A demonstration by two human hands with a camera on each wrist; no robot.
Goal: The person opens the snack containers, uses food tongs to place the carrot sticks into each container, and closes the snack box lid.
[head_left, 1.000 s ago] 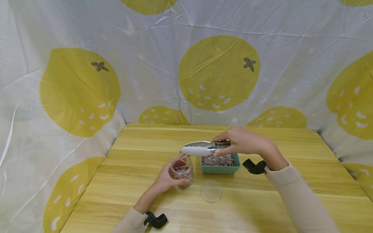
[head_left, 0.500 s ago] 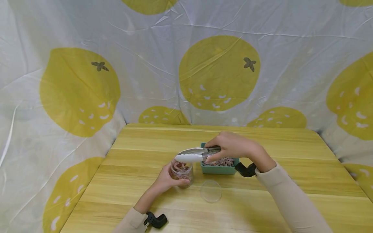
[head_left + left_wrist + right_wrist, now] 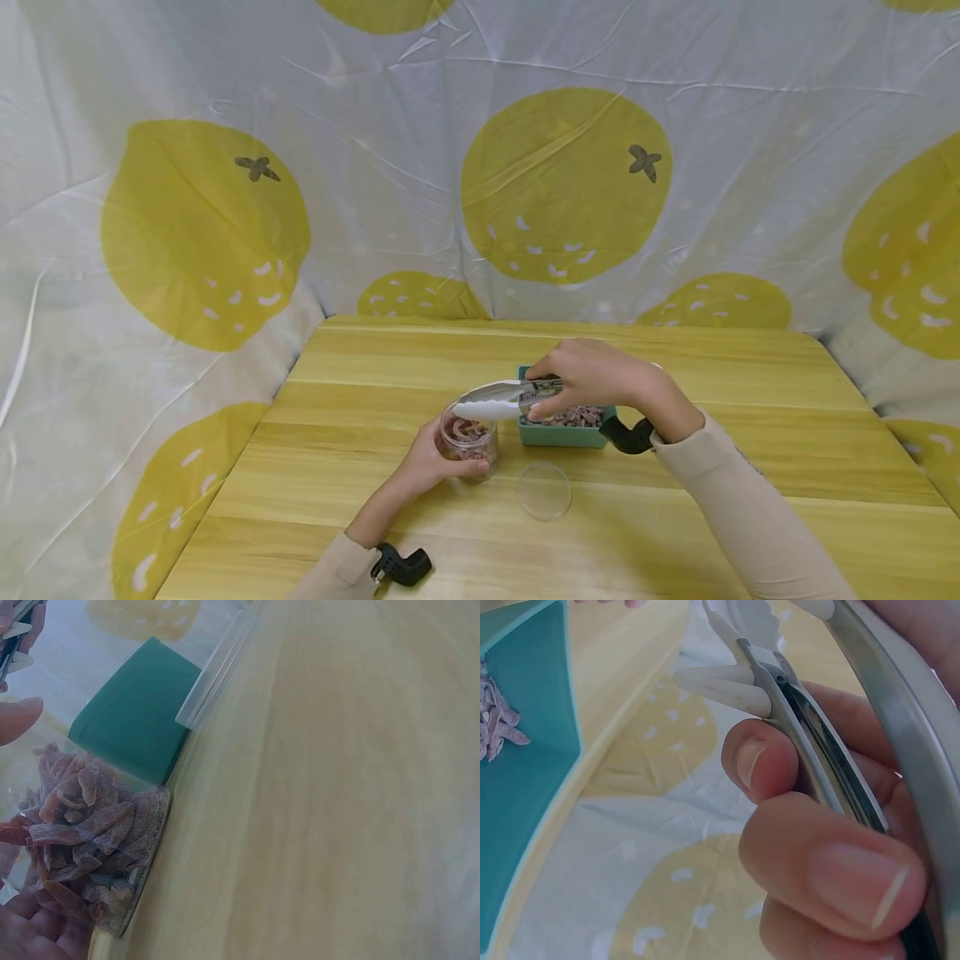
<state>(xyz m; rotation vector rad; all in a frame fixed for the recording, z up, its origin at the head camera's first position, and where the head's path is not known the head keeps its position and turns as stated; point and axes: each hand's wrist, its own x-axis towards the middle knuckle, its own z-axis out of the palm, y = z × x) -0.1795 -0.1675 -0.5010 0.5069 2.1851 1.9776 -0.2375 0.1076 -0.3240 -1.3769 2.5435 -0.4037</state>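
Note:
My left hand grips a clear jar standing on the table, thumb along its near side. Pinkish-brown dried strips fill much of the jar in the left wrist view. My right hand holds metal tongs with white tips, its fingers and thumb wrapped around the arms. The tips are over the jar's mouth, and the two arms stand apart in the right wrist view. Beneath the right hand sits a teal box with more strips, partly hidden by that hand.
A round clear lid lies on the wooden table, in front of the box. A lemon-print cloth hangs behind the table and at its sides. Each wrist carries a black camera mount.
The right hand has brought the tongs left and lower to the jar's mouth. Strips that hung from the tips now lie in the jar, piled higher. The left hand has stayed in place.

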